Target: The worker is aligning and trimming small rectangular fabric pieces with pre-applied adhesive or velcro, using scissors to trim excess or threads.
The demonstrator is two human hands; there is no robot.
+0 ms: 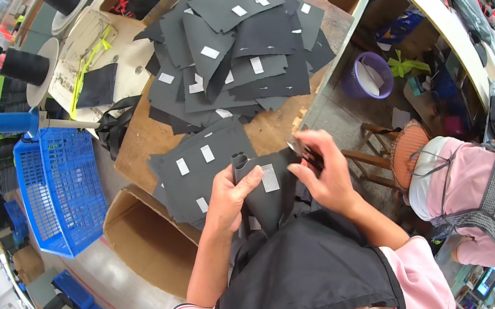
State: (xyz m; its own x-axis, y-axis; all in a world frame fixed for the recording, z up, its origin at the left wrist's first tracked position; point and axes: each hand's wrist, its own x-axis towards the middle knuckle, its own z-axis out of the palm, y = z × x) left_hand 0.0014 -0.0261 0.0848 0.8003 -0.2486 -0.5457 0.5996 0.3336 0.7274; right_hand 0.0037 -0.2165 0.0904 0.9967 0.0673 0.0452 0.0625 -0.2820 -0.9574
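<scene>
My left hand (233,197) is closed on a dark grey fabric piece (261,208), its upper edge curled into a roll between thumb and fingers. A white patch (270,177) shows on that piece, close to my left thumb. At the right edge of the fabric, my right hand (327,170) is closed around small thread snips (304,151). The metal tip points up and left; the fingers hide part of the handle. Just left of my left hand lies a stack of similar grey pieces (198,143) with white patches.
A larger heap of dark pieces (261,41) covers the wooden board (134,141) beyond my hands. An open cardboard box (150,236) and a blue crate (61,192) stand to the left. At right are a purple bin (367,77), a wooden stool (366,161) and a seated co-worker (477,194).
</scene>
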